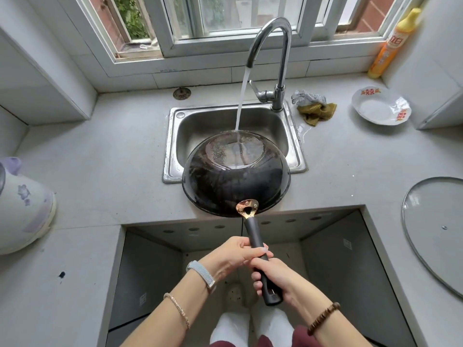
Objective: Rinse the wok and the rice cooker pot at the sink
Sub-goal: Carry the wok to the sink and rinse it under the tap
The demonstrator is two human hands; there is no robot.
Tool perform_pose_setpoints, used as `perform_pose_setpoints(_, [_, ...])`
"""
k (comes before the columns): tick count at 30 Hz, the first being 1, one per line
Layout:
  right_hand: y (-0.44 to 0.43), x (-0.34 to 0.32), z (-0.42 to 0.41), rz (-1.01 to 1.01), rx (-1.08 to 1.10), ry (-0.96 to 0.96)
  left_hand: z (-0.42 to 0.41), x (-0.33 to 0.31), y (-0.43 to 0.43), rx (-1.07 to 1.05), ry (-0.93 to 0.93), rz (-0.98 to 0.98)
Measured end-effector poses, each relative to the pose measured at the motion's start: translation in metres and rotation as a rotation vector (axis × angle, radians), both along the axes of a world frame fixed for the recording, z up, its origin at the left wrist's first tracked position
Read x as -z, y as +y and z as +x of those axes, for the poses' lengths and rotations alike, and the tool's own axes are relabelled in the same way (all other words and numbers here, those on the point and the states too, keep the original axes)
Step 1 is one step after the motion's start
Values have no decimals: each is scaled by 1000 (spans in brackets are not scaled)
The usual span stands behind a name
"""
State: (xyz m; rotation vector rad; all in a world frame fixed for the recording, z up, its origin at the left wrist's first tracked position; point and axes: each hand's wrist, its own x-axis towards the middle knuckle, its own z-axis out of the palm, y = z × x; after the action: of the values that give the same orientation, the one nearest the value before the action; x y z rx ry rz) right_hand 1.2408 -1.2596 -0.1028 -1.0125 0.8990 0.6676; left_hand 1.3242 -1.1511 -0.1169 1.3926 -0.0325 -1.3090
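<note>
The wok [235, 186] is turned bottom-up and tilted away from the person. Its far rim dips into the sink [172, 146] and its near rim overhangs the front edge of the counter [112, 159]. It is a dark, round pan, glossy with wet. The flat base looks worn to a paler, scuffed patch, and a brass-coloured riveted bracket joins the bowl to a long dark handle [258, 246]. It is probably fairly heavy and front-loaded. It is rigid, will not flex, and is likely slick where water runs, so the handle is the sensible place to hold it, and two hands suit the leverage. Both hands are there now. The left hand [233, 256] wraps the handle higher up, fingers curled round it. The right hand [275, 281] grips nearer the butt end, just behind the left and touching it. The water stream [241, 101] falls from the curved tap [275, 33] onto the upturned base and spreads over it. Just right of the tap base lie a metal scourer [308, 97] and an olive cloth [317, 112]. Farther right stand a white bowl [380, 106] and, by the window, a yellow detergent bottle [393, 46]. A glass lid [436, 226] rests on the counter at the right edge. At the left edge is a white appliance with purple flowers [25, 204], possibly the rice cooker. Its pot is not visible.
</note>
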Motion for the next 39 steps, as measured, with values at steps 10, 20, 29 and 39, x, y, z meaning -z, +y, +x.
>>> perform_pose_setpoints(10, [-5, -48, 23, 35, 86, -24, 23, -28, -10, 11, -120, 88])
perform_pose_setpoints(20, [-16, -46, 14, 73, 106, -32, 16, -30, -23, 24, -187, 117])
perform_pose_setpoints(29, [-34, -68, 17, 109, 186, -65, 24, -43, -47, 27, -266, 141])
perform_pose_setpoints(39, [-46, -87, 16, 301, 300, -132, 31, -58, -69, 65, -439, 254])
